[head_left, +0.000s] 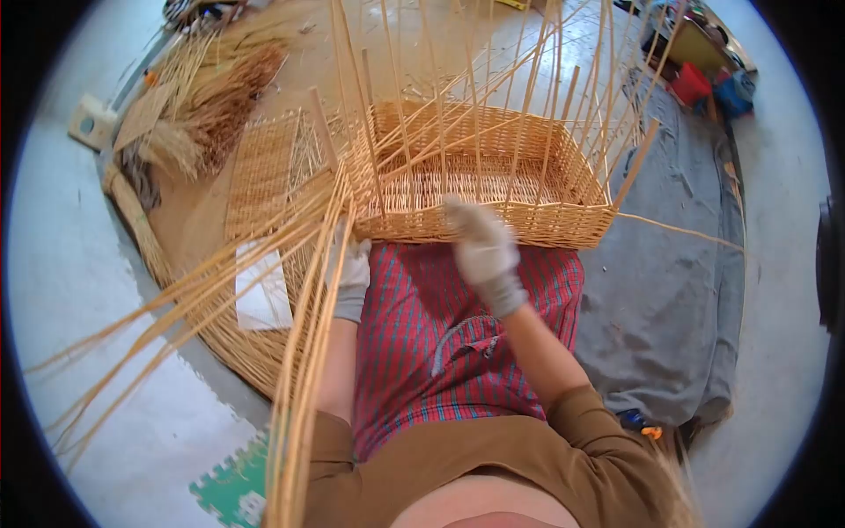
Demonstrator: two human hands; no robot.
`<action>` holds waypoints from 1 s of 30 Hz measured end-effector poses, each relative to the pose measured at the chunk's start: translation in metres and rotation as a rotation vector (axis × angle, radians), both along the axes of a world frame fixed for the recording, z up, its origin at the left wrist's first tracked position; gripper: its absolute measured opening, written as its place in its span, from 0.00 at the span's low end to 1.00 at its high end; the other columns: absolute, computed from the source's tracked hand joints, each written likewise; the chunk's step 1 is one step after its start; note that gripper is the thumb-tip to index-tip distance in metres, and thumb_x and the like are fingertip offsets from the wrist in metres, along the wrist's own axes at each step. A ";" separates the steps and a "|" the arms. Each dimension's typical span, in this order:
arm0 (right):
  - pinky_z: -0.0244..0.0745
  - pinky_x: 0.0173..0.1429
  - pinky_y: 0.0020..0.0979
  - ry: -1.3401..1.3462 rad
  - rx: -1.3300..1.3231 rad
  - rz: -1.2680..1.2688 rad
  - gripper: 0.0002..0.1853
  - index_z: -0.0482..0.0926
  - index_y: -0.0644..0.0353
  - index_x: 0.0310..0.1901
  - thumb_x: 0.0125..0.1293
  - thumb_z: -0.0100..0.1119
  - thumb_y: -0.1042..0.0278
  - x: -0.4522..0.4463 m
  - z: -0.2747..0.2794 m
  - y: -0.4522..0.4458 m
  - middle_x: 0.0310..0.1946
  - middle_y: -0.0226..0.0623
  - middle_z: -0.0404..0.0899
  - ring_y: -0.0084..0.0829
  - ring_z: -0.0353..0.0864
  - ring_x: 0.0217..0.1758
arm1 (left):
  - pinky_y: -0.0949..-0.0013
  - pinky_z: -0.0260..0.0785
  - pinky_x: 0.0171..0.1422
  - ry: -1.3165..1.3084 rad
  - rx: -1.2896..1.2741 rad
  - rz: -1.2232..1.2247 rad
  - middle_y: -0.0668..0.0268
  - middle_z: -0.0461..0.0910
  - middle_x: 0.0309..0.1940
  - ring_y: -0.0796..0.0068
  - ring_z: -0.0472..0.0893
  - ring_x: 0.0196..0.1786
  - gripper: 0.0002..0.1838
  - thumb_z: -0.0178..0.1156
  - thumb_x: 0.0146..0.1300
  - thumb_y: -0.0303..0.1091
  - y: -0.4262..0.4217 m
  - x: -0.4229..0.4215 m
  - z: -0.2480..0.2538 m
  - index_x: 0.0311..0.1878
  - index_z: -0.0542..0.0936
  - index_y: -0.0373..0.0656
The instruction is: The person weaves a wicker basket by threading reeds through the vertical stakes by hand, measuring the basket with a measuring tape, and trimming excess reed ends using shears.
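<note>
A rectangular wicker basket (563,224) with tall upright canes (475,106) rests at the front edge of my lap, on a red checked cloth (405,334). My left hand (352,268), in a pale glove, is at the basket's near left corner beside a bundle of long canes (304,370); the canes partly hide its fingers. My gloved right hand (482,242) is at the near wall, its fingertips by the rim. It is blurred, and I cannot make out its grip. Wooden stakes (635,167) stand at the basket's corners.
A woven mat (262,172) and piles of dried stalks (238,88) lie at the left. A grey cloth (656,308) is spread at the right, with a red container (691,85) beyond it. A white sheet (262,295) lies near my left arm; a green foam mat (231,480) is lower left.
</note>
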State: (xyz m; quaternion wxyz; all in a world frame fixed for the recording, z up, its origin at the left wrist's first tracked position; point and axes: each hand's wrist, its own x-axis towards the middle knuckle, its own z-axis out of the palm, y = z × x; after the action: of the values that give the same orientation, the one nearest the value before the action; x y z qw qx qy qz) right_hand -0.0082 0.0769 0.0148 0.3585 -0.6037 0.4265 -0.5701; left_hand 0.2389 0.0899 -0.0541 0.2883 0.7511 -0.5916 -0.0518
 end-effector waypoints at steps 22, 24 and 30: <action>0.70 0.67 0.35 -0.201 0.731 -0.375 0.61 0.38 0.61 0.79 0.53 0.76 0.68 0.151 -0.025 -0.148 0.72 0.54 0.60 0.46 0.70 0.67 | 0.54 0.76 0.42 0.395 0.277 -0.315 0.54 0.84 0.44 0.52 0.83 0.41 0.29 0.68 0.58 0.45 -0.048 0.098 -0.057 0.62 0.76 0.47; 0.46 0.82 0.33 -0.173 0.718 -0.492 0.62 0.37 0.62 0.78 0.52 0.77 0.64 0.147 0.000 -0.149 0.78 0.53 0.47 0.45 0.51 0.79 | 0.53 0.76 0.40 0.440 0.328 -0.311 0.55 0.84 0.43 0.51 0.84 0.40 0.29 0.68 0.57 0.44 -0.048 0.095 -0.070 0.63 0.76 0.49; 0.52 0.80 0.35 0.292 0.454 -0.159 0.52 0.47 0.49 0.79 0.58 0.69 0.68 0.124 0.012 -0.127 0.77 0.55 0.49 0.49 0.55 0.78 | 0.52 0.76 0.39 0.475 0.366 -0.336 0.56 0.85 0.42 0.50 0.84 0.39 0.29 0.68 0.57 0.43 -0.069 0.079 -0.085 0.63 0.76 0.50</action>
State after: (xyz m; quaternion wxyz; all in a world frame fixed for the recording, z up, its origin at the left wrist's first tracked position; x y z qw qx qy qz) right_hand 0.1159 -0.0498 0.0272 0.3734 -0.5484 0.6366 -0.3931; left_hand 0.3174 0.0208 -0.1389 0.2659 0.6492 -0.6044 -0.3776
